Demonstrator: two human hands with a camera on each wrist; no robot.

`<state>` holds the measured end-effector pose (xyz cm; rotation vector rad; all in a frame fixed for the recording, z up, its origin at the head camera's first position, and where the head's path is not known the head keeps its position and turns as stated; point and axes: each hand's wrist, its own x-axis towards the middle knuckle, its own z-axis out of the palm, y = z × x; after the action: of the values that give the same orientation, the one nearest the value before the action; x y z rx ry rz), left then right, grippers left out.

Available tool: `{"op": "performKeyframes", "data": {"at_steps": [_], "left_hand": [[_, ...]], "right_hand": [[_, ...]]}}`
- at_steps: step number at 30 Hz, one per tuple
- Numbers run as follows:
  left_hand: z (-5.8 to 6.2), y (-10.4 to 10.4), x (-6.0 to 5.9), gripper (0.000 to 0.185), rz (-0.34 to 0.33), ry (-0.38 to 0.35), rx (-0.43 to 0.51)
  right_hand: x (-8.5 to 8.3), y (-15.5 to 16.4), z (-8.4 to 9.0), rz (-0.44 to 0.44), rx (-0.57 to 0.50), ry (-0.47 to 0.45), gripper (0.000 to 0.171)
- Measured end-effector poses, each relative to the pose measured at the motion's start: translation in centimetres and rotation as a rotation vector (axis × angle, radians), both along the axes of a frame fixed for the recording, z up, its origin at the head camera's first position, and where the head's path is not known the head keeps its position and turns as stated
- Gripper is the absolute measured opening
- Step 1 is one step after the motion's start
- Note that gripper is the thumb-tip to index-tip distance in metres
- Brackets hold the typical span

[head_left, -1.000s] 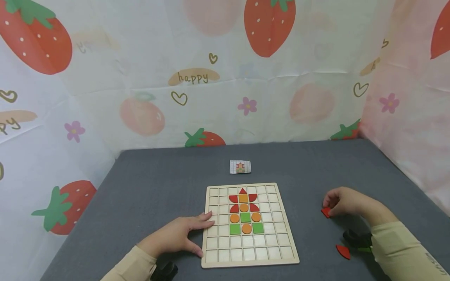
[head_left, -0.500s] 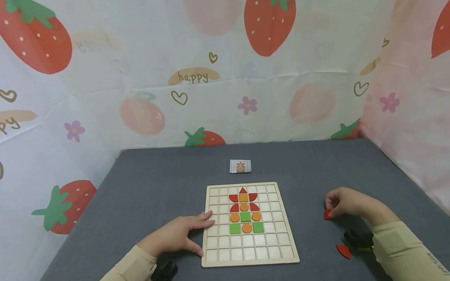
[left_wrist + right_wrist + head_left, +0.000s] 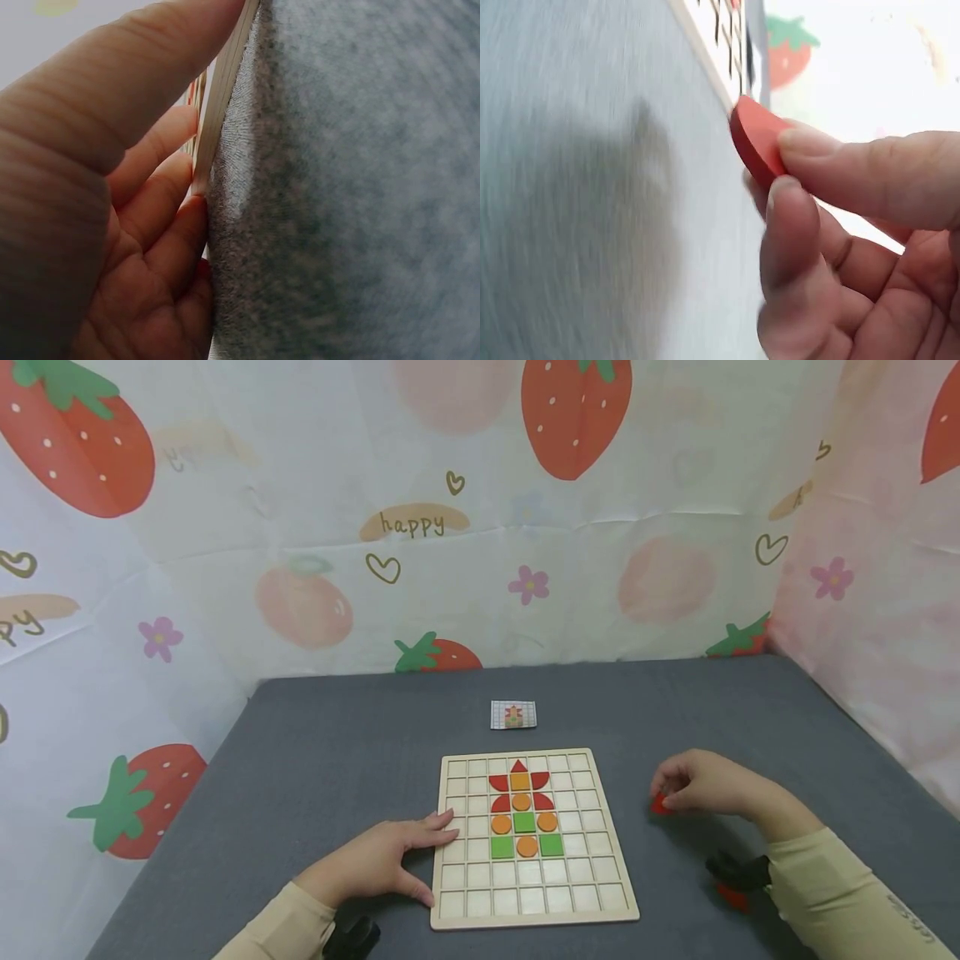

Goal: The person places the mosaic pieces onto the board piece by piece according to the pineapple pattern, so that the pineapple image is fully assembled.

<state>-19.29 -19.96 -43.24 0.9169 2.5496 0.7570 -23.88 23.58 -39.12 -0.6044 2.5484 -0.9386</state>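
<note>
My right hand (image 3: 708,783) pinches a red quarter-circle tile (image 3: 759,139) between thumb and fingers, above the table to the right of the wooden grid board (image 3: 528,903). My left hand (image 3: 382,860) rests at the board's left edge, fingers extended onto the frame and thumb near the lower left corner. The left wrist view shows its fingers (image 3: 169,176) against the board's side. On the grid, red pieces surround an orange square (image 3: 520,782). Below them sit several orange discs (image 3: 527,846) and green squares (image 3: 551,845).
A small printed card (image 3: 513,715) with a coloured grid figure lies behind the board. Another red piece (image 3: 735,898) lies on the grey table (image 3: 360,735) at the right, partly hidden under the right wrist's black camera (image 3: 738,870). Patterned fabric walls enclose the table.
My right hand has lifted the red quarter-circle tile and moved left toward the board. Its wrist camera now overlaps the other red piece. The left hand and the board stay put.
</note>
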Motion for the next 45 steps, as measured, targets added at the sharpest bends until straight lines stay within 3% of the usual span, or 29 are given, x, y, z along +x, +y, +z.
{"op": "performKeyframes", "data": {"at_steps": [7,18,35,41,45], "left_hand": [[0.2,0.1,0.0,0.084,-0.014,0.027,0.008],[-0.2,-0.1,-0.1,0.085,-0.012,0.038,-0.008],[0.2,0.1,0.1,0.085,-0.006,0.019,-0.004],[0.1,0.0,0.0,0.085,-0.012,0.020,-0.008],[0.0,0.0,0.0,0.084,-0.015,0.024,-0.005]], "right_hand": [[0.4,-3.1,-0.1,0.035,-0.045,0.012,0.005],[1.1,-8.1,-0.5,0.008,-0.110,0.000,0.007],[2.2,-13.3,-2.1,0.071,-0.254,-0.117,0.006],[2.9,-14.8,-2.3,0.087,-0.253,-0.146,0.007],[3.3,-15.9,-2.4,0.095,-0.206,-0.107,0.010]]}}
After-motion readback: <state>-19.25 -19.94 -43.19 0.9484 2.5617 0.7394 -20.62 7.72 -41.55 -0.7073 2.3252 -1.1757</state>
